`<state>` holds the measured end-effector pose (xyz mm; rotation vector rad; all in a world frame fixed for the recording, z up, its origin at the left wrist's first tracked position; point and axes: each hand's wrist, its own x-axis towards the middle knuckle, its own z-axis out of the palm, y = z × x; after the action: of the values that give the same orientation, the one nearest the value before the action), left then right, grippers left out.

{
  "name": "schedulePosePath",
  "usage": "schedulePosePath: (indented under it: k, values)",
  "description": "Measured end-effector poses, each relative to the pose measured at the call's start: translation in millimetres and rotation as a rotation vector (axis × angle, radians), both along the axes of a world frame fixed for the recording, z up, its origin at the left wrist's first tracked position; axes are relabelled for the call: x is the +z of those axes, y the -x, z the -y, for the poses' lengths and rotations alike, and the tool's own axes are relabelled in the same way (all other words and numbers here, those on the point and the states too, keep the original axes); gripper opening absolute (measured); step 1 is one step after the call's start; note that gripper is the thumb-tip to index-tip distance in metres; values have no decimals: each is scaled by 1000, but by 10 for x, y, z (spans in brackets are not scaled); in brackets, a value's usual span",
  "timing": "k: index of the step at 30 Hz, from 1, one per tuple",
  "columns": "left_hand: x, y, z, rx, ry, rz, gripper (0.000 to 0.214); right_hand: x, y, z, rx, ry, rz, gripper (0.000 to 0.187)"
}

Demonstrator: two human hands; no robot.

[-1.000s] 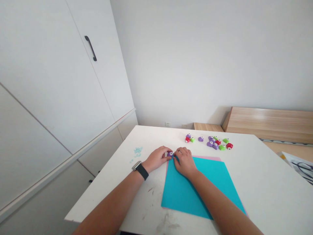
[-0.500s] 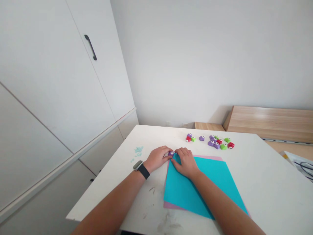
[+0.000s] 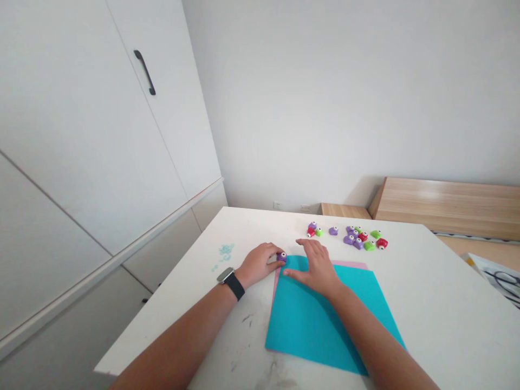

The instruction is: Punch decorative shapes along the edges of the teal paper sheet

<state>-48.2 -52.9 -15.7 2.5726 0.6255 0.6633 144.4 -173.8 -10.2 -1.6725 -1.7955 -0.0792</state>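
My left hand [image 3: 261,264], with a dark-strapped watch [image 3: 231,280] on its wrist, pinches a small purple one-eyed toy figure [image 3: 281,259]. The figure rests at the far left corner of a turquoise sheet [image 3: 320,330]. My right hand [image 3: 319,268] hovers over that sheet, thumb and fingers spread, holding nothing. Under the turquoise sheet lies a pink sheet [image 3: 351,265], which shows along the far edge and at the left side.
Several purple, red and green one-eyed figures [image 3: 358,238] sit on the white table [image 3: 442,303] behind the sheets. Pale blue-green bits [image 3: 226,252] lie scattered left of my left hand. A white cabinet [image 3: 81,124] stands at the left.
My right hand has let go of the figure's side and pulled back to the right, its fingers spreading. The left hand keeps its pinch on the purple figure.
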Motion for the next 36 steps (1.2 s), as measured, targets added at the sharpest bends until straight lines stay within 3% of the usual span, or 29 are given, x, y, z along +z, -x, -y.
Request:
schedulePosePath:
  k: [4, 12, 20, 29, 36]
  values:
    - [-54, 3, -32, 28, -2, 19, 30, -140, -39, -6, 60, 141, 35, 82]
    - [-75, 29, -59, 2, 53, -22, 29, -230, 41, 9, 62, 181, 89, 61]
    - [-35, 102, -185, 32, 85, 20, 29, -218, 71, 14, 66, 164, 90, 59]
    - [-43, 312, -441, 379, -106, 53, 26, -281, 129, -45, -58, 136, 143, 35]
    - [8, 536, -743, 620, -13, 59, 30, -264, 164, -105, -69, 135, 135, 23]
